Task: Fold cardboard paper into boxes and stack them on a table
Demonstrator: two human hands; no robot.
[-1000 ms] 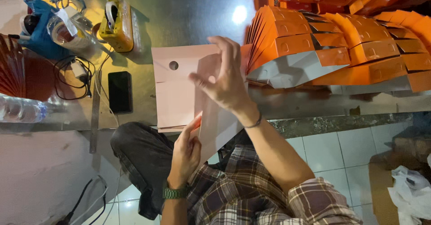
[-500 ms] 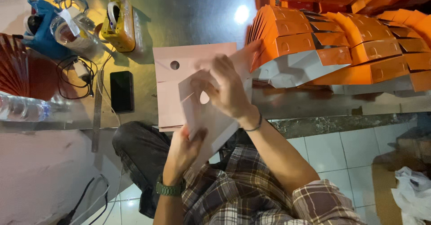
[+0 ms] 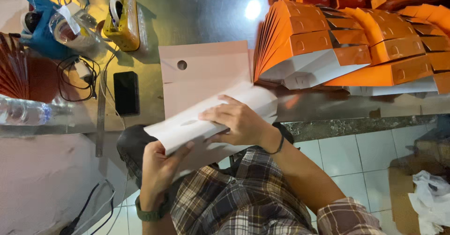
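both hands are gripping one folded white card sheet (image 3: 211,118), held just off the near edge of the metal table (image 3: 201,10). the right hand (image 3: 236,122) is lying over the sheet's upper face, fingers spread and pressing down; the left hand (image 3: 159,167) is clamping its lower-left corner, thumb on top, the other fingers hidden under the sheet. the hands are apart, one toward each end of the sheet. whether the sheet is one layer or several, cannot tell. a flat pink carton blank (image 3: 206,75) with a round hole is lying on the table right behind the sheet, its near part covered by it. a fanned stack of orange folded boxes (image 3: 347,47) is sitting at the right, running out of frame. a black phone (image 3: 126,93) is lying left of the blank. a yellow tape dispenser (image 3: 123,22) is cut off at the top edge. a plastic bottle (image 3: 26,112) is showing partly at the left edge.
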